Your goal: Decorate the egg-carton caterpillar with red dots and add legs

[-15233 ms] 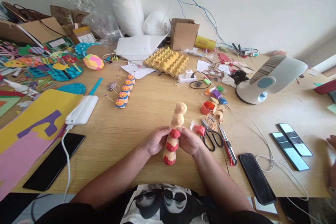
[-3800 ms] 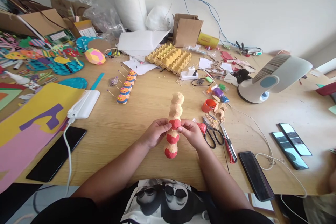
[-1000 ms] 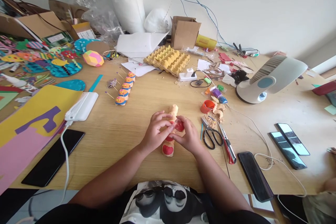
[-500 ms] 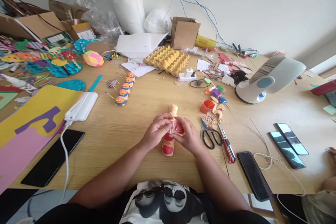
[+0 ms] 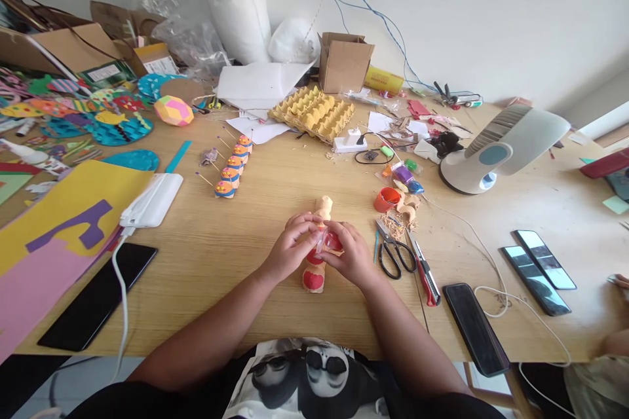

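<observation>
The left hand (image 5: 295, 247) and the right hand (image 5: 350, 255) meet low over the table (image 5: 221, 255), with the person's body at 6 o'clock. Between them is a red lump in clear plastic (image 5: 334, 242); it lies at 3 o'clock from the left hand and between 9 and 10 o'clock from the right. The left hand is partly closed, its thumb and fingertips pinching the loose plastic. The right hand curves like a C, thumb and fingers gripping the red side of the packet.

Beneath both hands, a bumpy cream strip (image 5: 313, 279) lies lengthwise from 6 to 12 o'clock. Its near bump, with a red patch, shows at 6 o'clock from the packet, and its bare far end pokes out at 12 o'clock. The hands hide much of its middle, so whether they touch it I cannot tell.

At 3 o'clock from the right hand are black-handled scissors (image 5: 387, 242), with a red cutter knife (image 5: 425, 272) just beyond. An orange-red tub (image 5: 384, 207) stands between 1 and 2 o'clock. From the left hand, an orange-and-blue bumpy row (image 5: 230, 174) lies toward 10 or 11 o'clock, and a yellow egg tray (image 5: 314, 114) at 12.
</observation>
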`<act>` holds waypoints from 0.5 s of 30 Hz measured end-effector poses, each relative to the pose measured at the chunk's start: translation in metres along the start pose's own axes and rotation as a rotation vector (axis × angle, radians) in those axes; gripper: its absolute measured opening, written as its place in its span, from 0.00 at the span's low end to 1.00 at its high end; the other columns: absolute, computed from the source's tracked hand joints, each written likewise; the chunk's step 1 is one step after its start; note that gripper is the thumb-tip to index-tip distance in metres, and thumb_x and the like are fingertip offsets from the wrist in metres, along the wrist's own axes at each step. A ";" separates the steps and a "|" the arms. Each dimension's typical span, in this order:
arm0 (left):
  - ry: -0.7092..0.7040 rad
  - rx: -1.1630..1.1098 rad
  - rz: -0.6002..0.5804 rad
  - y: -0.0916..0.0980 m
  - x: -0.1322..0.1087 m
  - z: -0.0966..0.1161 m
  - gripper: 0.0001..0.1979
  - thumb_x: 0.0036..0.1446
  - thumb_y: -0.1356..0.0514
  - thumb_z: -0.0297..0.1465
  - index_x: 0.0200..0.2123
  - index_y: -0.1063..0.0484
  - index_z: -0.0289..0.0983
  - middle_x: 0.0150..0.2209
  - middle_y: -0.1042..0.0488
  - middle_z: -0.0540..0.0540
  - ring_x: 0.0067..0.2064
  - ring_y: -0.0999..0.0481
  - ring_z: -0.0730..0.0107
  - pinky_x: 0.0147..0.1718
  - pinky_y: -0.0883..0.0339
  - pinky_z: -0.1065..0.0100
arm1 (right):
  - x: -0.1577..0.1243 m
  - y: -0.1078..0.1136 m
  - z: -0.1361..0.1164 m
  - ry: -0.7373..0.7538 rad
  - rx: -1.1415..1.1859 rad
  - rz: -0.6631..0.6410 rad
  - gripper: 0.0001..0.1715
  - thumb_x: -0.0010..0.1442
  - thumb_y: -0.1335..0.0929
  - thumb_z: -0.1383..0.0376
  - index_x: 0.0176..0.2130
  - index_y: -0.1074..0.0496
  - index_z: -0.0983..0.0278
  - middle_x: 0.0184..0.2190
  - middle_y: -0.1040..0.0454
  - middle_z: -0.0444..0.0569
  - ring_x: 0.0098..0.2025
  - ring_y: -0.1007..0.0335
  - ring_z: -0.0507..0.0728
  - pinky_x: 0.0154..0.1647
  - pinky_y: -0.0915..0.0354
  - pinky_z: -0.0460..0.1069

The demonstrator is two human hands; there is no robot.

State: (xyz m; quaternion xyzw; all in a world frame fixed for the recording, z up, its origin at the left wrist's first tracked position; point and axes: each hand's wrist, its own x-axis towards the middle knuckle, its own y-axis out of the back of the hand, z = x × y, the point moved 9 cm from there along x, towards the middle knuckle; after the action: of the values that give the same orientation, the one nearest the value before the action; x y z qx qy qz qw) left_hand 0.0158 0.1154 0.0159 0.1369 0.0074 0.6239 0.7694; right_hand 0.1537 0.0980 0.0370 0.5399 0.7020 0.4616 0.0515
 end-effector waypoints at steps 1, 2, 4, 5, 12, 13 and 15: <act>0.006 -0.004 -0.003 0.000 0.000 0.000 0.12 0.66 0.42 0.40 0.36 0.22 0.41 0.55 0.26 0.42 0.67 0.38 0.53 0.68 0.46 0.54 | 0.000 0.000 0.000 0.003 0.001 0.001 0.36 0.62 0.28 0.47 0.63 0.36 0.59 0.47 0.22 0.56 0.47 0.25 0.64 0.49 0.29 0.58; 0.010 -0.009 -0.007 -0.001 0.000 -0.001 0.13 0.66 0.43 0.40 0.37 0.22 0.41 0.55 0.26 0.42 0.67 0.38 0.53 0.68 0.46 0.54 | 0.000 0.001 -0.001 0.008 0.003 0.005 0.36 0.62 0.28 0.48 0.63 0.36 0.59 0.47 0.22 0.56 0.47 0.25 0.63 0.50 0.29 0.58; 0.011 -0.025 -0.012 -0.001 0.000 -0.001 0.13 0.66 0.43 0.40 0.37 0.22 0.41 0.56 0.26 0.42 0.66 0.37 0.54 0.67 0.45 0.54 | 0.000 0.001 -0.002 0.020 0.008 0.011 0.37 0.61 0.28 0.47 0.63 0.36 0.60 0.47 0.22 0.56 0.47 0.25 0.63 0.50 0.29 0.58; 0.010 -0.033 -0.014 -0.001 0.000 -0.001 0.13 0.67 0.43 0.40 0.37 0.22 0.41 0.56 0.26 0.42 0.66 0.37 0.54 0.67 0.45 0.54 | 0.000 0.001 -0.002 0.022 0.009 0.012 0.38 0.61 0.28 0.47 0.63 0.36 0.60 0.47 0.22 0.56 0.47 0.25 0.63 0.50 0.29 0.58; 0.029 -0.129 -0.008 -0.001 0.000 -0.006 0.15 0.66 0.42 0.42 0.39 0.20 0.40 0.55 0.27 0.41 0.67 0.37 0.53 0.67 0.44 0.54 | -0.001 0.001 -0.003 0.048 0.013 0.029 0.38 0.61 0.27 0.49 0.64 0.37 0.58 0.47 0.23 0.56 0.47 0.25 0.64 0.49 0.28 0.59; 0.035 -0.151 -0.013 -0.002 0.000 -0.008 0.15 0.66 0.42 0.42 0.40 0.19 0.40 0.55 0.27 0.41 0.66 0.37 0.53 0.67 0.44 0.55 | -0.001 0.002 -0.004 0.060 0.015 0.037 0.38 0.61 0.27 0.49 0.64 0.37 0.58 0.47 0.23 0.56 0.47 0.25 0.64 0.49 0.28 0.59; 0.055 -0.200 -0.026 -0.004 0.000 -0.010 0.15 0.66 0.42 0.42 0.42 0.19 0.40 0.56 0.27 0.42 0.65 0.35 0.53 0.66 0.43 0.56 | -0.001 0.002 -0.005 0.075 0.013 0.043 0.39 0.61 0.27 0.50 0.65 0.38 0.58 0.48 0.22 0.55 0.47 0.25 0.64 0.49 0.28 0.59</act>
State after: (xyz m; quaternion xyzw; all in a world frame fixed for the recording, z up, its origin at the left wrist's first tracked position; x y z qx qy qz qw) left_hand 0.0176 0.1165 0.0052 0.0424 -0.0320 0.6152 0.7866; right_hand 0.1531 0.0943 0.0410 0.5375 0.6946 0.4780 0.0116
